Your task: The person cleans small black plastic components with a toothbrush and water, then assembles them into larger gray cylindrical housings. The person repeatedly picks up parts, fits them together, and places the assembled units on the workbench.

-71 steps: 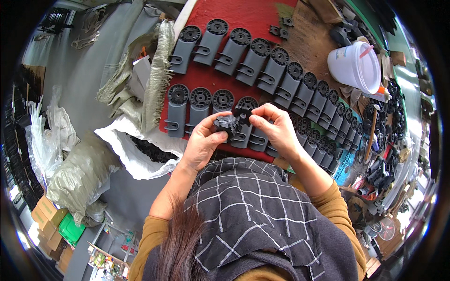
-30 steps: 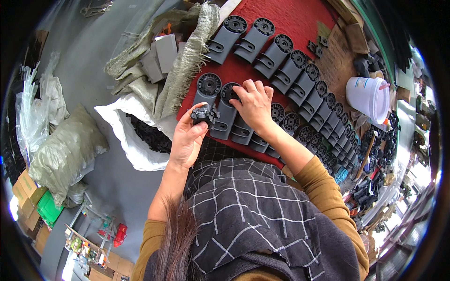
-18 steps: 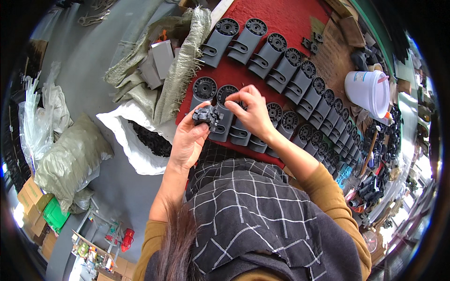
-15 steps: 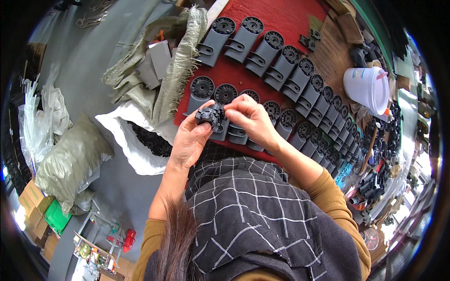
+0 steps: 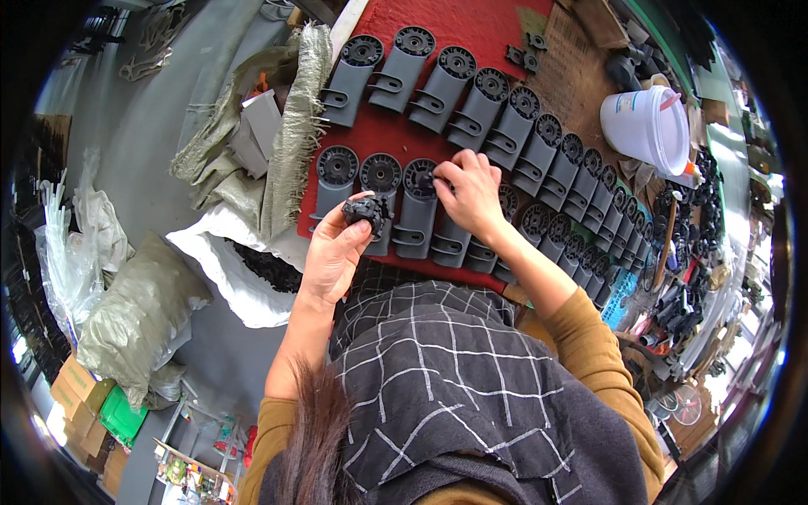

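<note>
The left hand (image 5: 337, 252) clamps a clump of small black plastic parts (image 5: 368, 215); the right hand (image 5: 473, 194), its grip too hidden to tell, meets a dark-grey, round-headed plastic housing (image 5: 417, 220) on a red tabletop (image 5: 471, 27).

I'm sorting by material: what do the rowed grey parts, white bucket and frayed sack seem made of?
Grey parts: probably moulded plastic, matte, uniformly shaped. White bucket: likely plastic, smooth, slightly glossy walls. Frayed sack: woven, coarse, loose strands along its edge; fibre type unclear.
</note>
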A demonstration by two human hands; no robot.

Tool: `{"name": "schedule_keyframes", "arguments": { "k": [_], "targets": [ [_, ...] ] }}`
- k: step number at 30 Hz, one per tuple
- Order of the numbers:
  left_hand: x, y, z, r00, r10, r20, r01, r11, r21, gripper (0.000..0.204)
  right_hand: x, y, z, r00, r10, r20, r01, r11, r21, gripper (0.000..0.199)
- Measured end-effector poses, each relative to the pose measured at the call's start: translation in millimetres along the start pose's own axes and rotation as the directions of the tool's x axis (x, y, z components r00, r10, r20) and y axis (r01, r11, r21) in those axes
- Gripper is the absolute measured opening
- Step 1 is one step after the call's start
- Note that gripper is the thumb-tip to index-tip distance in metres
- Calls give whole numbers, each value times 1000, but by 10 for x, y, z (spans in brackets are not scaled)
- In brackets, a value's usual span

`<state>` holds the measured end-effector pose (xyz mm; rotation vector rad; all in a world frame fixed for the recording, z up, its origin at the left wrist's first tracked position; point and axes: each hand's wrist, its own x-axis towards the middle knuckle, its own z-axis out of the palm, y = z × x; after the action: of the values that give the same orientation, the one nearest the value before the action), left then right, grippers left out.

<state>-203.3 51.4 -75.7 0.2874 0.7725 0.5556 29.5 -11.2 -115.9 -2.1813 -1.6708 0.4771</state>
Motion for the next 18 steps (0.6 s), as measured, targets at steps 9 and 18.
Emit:
{"name": "schedule_keyframes", "arguments": {
  "k": [9,18],
  "targets": [
    [8,9,45,1000,1,-25,-1,1000,12,41,-52,-53,130,996,-74,-45,68,991,-117,34],
    [56,6,179,1000,3,17,-3,1000,9,43,-3,-249,-113,999,54,6,-54,983,173,22]
  ]
}}
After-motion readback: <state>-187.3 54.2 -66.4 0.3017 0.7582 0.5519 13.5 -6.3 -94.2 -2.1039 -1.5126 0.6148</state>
